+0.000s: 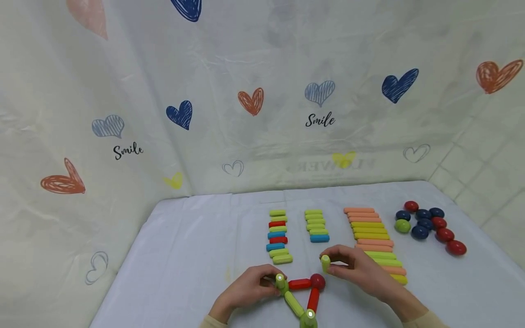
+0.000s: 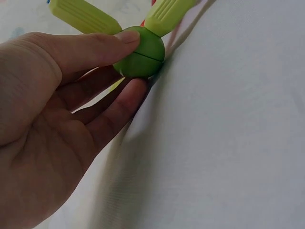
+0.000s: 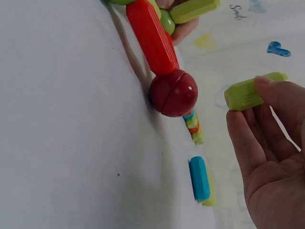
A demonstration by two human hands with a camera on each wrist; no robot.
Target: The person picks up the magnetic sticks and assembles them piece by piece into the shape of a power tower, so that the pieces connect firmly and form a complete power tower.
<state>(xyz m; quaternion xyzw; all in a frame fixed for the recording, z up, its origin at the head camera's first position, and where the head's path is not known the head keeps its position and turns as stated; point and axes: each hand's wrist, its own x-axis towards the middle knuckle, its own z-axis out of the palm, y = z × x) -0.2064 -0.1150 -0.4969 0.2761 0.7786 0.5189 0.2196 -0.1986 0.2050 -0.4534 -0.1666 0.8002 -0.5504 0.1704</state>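
Note:
A triangle of two red rods (image 1: 300, 284) and one lime-green rod (image 1: 293, 304) lies at the front of the table, with a ball at each corner. My left hand (image 1: 256, 286) pinches the green ball (image 2: 139, 52) at the left corner between thumb and fingers. From that ball a short lime rod (image 1: 280, 280) stands up, and another rises from the near green ball (image 1: 308, 320). The red ball (image 1: 317, 281) at the right corner has no upright rod. Above and right of it, my right hand (image 1: 356, 269) holds a loose lime-green rod (image 3: 249, 93) by thumb and fingertips.
Short rods in lime, red and blue (image 1: 278, 240) form a column beyond my hands, beside a second column of lime rods (image 1: 314, 222) ending in a blue one. Longer orange, yellow and lime rods (image 1: 371, 230) lie on the right. Several loose balls (image 1: 420, 232) are at the far right.

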